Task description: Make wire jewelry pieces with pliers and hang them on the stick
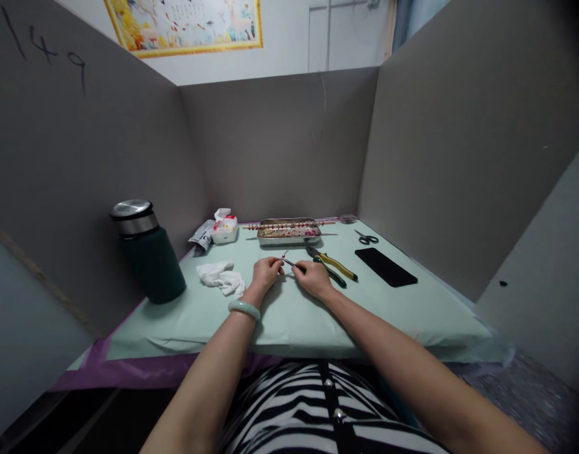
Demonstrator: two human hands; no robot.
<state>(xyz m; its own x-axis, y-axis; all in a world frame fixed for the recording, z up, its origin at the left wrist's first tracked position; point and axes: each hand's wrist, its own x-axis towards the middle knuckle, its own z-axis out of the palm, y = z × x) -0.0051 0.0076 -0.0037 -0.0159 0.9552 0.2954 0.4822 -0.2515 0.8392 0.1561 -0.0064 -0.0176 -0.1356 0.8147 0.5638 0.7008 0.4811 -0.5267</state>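
Observation:
In the head view my left hand [267, 273] is closed in a pinch, with a jade-coloured bangle [245, 309] on its wrist. At its fingertips is a small red-beaded piece [284, 256] with a thin strand rising from it; detail is too small to make out. My right hand [314, 278] is wrapped round a slim dark-handled tool [294, 266]. The tool's metal tip points left and meets the beaded piece. Just right of that hand lie yellow-and-green-handled pliers [337, 266], with their dark jaws facing away from me.
A metal tray [289, 240] of beads stands at the back, with beaded sticks [289, 225] across it. To the left are a green flask [152, 258], crumpled tissue [222, 278] and a tissue pack [224, 230]. Scissors [366, 238] and a black phone [385, 267] lie right. Grey panels [280, 151] enclose the table.

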